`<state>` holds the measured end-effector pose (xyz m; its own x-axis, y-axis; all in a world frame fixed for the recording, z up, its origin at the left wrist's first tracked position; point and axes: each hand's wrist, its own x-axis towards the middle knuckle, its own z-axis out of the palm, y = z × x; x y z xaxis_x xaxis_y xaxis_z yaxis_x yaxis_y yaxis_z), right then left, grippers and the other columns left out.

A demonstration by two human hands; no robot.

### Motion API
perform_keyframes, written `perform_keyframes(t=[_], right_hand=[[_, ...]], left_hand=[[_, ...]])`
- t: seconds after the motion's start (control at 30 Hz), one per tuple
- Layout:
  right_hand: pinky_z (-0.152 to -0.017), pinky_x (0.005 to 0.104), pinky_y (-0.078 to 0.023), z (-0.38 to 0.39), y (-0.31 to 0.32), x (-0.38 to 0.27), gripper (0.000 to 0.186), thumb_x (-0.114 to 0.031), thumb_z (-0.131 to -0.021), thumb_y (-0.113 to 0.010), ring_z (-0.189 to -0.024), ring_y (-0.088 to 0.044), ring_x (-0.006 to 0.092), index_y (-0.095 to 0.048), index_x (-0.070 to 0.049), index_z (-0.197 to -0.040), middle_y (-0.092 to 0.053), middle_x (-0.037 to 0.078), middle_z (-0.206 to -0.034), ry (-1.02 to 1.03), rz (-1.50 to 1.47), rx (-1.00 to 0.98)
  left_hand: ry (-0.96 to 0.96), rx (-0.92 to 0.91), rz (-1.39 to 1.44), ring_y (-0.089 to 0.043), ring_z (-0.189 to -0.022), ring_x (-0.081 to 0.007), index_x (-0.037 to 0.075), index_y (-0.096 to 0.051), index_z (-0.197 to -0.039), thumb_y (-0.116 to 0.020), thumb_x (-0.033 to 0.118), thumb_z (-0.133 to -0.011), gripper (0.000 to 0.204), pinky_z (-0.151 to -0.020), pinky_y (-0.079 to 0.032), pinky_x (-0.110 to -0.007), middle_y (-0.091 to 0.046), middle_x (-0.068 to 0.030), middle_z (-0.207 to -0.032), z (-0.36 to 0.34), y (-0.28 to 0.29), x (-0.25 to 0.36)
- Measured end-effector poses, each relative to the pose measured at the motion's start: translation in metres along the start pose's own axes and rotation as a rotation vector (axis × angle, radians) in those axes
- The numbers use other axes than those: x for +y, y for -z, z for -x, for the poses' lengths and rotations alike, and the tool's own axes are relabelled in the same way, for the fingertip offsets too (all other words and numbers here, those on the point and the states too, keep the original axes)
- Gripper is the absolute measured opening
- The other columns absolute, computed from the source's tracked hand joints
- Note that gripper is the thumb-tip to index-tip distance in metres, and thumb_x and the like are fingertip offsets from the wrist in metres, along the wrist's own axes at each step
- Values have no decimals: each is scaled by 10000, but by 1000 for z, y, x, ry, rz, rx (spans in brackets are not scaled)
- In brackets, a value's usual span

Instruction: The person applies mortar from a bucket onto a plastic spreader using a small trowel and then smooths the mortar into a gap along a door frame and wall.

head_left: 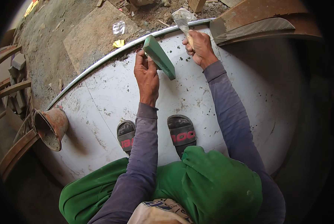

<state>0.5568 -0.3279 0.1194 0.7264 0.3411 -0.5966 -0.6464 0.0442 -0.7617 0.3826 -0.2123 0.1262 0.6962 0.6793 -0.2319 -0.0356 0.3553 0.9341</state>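
My left hand (147, 80) holds a long, flat green slab (160, 59), perhaps a float, by its left side. The slab is tilted on edge above the white floor, its far end near the metal strip. My fingertips partly hide behind it, so any handle cannot be made out. To the right, my right hand (201, 49) is wrapped round the pale handle of a putty knife (181, 21). The blade points up and away, past the metal strip, and looks smeared with grey. The two tools are apart.
White floor tiles (105, 87) with scattered dark crumbs lie under me, bordered by a curved metal strip (99, 62). Beyond is rough, dirty ground (49, 56) with scraps. A dirty bucket (58, 121) lies tipped at left. Brown beams (264, 22) stand far right. My slippered feet (181, 128) are below.
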Motion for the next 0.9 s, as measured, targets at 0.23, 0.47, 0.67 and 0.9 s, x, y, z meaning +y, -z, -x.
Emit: perform_keyframes(t=[0.23,0.47,0.67,0.9], right_hand=[[-414,260,-342,82,16,12,242,-240,-1027,-587,-476,-462,79,-605,-6,-967,-614,75,-735,-25,-2,7],[-495,241,-417,145,82,66,285,-239,-1033,-703,-550,-517,73,-678,29,-1128,-627,38,-748,224,364,321],[-723,387,-564,145,150,88,250,-215,-1006,-726,-758,-694,243,-723,6,-1125,-733,95,-887,630,1065,745],[-795,484,-541,129,186,85,210,-139,-975,-696,-941,-667,378,-673,-16,-1144,-663,151,-1045,648,1337,930]], left_hand=[[83,-10,117,-623,-907,-58,55,-598,-1344,-579,175,-1130,246,-805,-541,-249,-687,-6,-1072,-1,9,4],[311,-148,414,-691,-1147,-175,24,-547,-1426,-509,112,-1069,369,-991,-592,-358,-685,-71,-1283,1,3,-3],[371,-192,363,-699,-989,-92,51,-538,-1459,-555,210,-1121,374,-798,-619,-283,-704,-29,-1166,3,-28,-4],[414,-261,209,-643,-949,-48,44,-628,-1412,-626,268,-1106,380,-743,-555,-241,-709,-3,-1130,-2,-70,-29]])
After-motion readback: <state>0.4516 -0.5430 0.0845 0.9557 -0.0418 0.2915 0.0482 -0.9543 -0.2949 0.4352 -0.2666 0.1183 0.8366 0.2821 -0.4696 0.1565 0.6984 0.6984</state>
